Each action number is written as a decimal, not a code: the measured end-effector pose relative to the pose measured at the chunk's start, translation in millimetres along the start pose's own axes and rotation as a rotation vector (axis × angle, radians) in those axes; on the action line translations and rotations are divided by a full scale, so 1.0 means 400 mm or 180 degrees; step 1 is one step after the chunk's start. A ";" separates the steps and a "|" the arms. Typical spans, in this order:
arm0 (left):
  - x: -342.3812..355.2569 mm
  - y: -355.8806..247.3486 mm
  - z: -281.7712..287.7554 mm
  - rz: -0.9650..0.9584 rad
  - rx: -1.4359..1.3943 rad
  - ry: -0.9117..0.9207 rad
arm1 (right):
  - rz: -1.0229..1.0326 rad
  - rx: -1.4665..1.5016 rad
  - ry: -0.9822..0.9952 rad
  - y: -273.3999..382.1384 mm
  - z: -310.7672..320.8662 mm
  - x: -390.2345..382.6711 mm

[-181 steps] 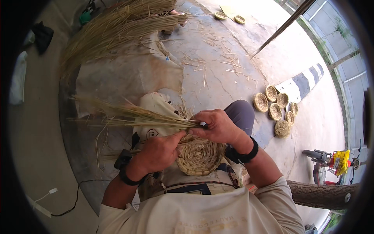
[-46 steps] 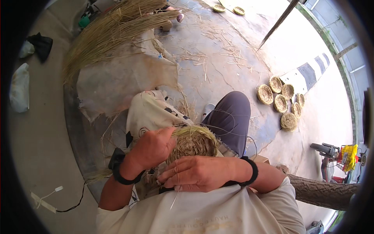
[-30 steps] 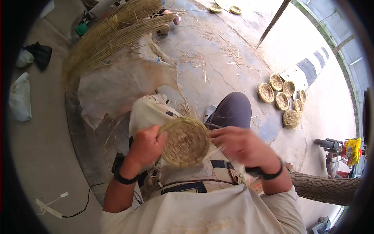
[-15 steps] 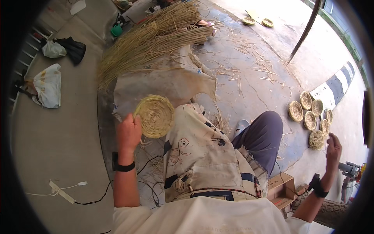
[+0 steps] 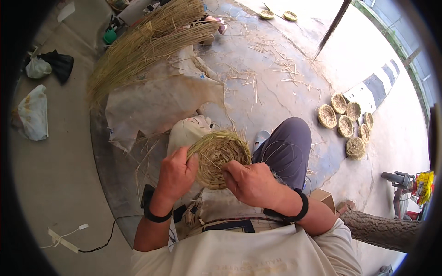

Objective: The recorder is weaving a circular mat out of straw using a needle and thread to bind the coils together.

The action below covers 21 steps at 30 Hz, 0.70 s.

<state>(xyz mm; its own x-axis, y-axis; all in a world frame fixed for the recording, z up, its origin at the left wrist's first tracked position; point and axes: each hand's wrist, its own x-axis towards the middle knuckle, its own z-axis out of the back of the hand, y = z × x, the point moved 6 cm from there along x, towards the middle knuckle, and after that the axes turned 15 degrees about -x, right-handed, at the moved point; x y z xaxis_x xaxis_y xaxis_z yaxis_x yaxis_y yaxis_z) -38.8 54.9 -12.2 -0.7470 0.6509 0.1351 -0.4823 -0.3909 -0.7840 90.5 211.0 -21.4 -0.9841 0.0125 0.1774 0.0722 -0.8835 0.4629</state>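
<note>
A round, shallow straw basket (image 5: 221, 156) is held over my lap, its hollow side toward me. My left hand (image 5: 177, 172) is closed on its left rim, thumb toward the inside. The fingers of my right hand (image 5: 251, 184) are pinched together at the basket's lower right. A thin pale strand (image 5: 211, 161) crosses the inside of the basket toward this pinch. Another fine thread (image 5: 286, 162) loops over the dark trouser knee to the right. What exactly sits between the right fingertips is hidden.
A large bundle of long straw (image 5: 147, 43) lies at the far left, beside a worn sheet (image 5: 156, 103). Several finished baskets (image 5: 346, 126) are grouped at the right, with two more (image 5: 290, 16) far off. A log (image 5: 377, 227) lies near right; bags (image 5: 34, 115) lie left.
The basket has come down and right to my lap, turning its hollow side toward me. My right hand has swung in from the far right to it. The view has shifted right.
</note>
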 end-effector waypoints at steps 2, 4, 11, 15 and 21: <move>0.003 -0.009 -0.007 -0.0054 -0.0061 0.0001 | 0.0007 0.0007 0.0009 -0.001 0.004 -0.002; 0.004 -0.019 -0.009 -0.0104 -0.0113 0.0035 | -0.0043 0.0028 -0.0009 -0.002 0.005 -0.003; 0.006 -0.036 -0.020 -0.0136 -0.0120 0.0156 | -0.0185 0.0075 0.0168 -0.002 0.003 -0.007; -0.003 -0.050 -0.031 -0.0188 0.0070 -0.0014 | -0.0253 0.0324 0.0229 -0.006 -0.008 0.004; -0.009 -0.060 -0.076 -0.0311 0.0020 0.0162 | -0.0492 0.1119 -0.0381 -0.037 -0.025 0.049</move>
<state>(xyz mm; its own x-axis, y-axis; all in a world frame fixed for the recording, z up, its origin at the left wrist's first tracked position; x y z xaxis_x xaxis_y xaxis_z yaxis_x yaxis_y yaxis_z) -10.6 81.7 -12.2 -0.6721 0.7183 0.1797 -0.5547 -0.3278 -0.7647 68.7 219.7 -33.4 -0.9633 0.2055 0.1728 -0.0035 -0.6531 0.7573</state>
